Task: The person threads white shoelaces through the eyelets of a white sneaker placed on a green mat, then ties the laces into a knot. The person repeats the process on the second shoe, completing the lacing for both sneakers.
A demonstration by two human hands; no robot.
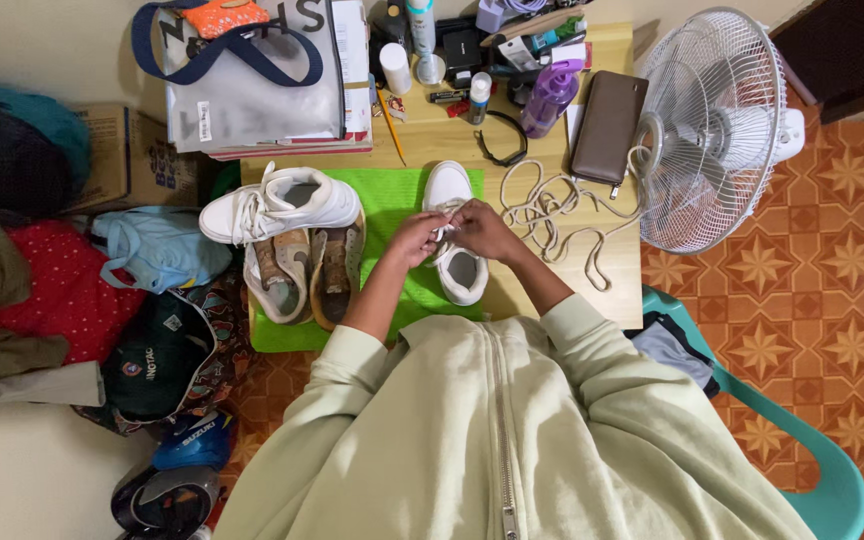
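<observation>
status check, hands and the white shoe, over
Left hand and right hand both pinching lace over white sneaker. Sneaker upright on green mat. Loose cord beside it.

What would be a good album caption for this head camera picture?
Both hands, left hand and right hand, work the lace of a white sneaker on a green mat.

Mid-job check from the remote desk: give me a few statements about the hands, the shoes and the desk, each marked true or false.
1. Both hands, left hand and right hand, meet over the white sneaker. True.
2. That sneaker lies on the floor. False: it lies on the wooden desk, partly on the green mat.
3. A second white sneaker lies to the left. True.
4. The fan stands on the left. False: it stands on the right.
5. A loose cord lies by the brown wallet. True.
</observation>
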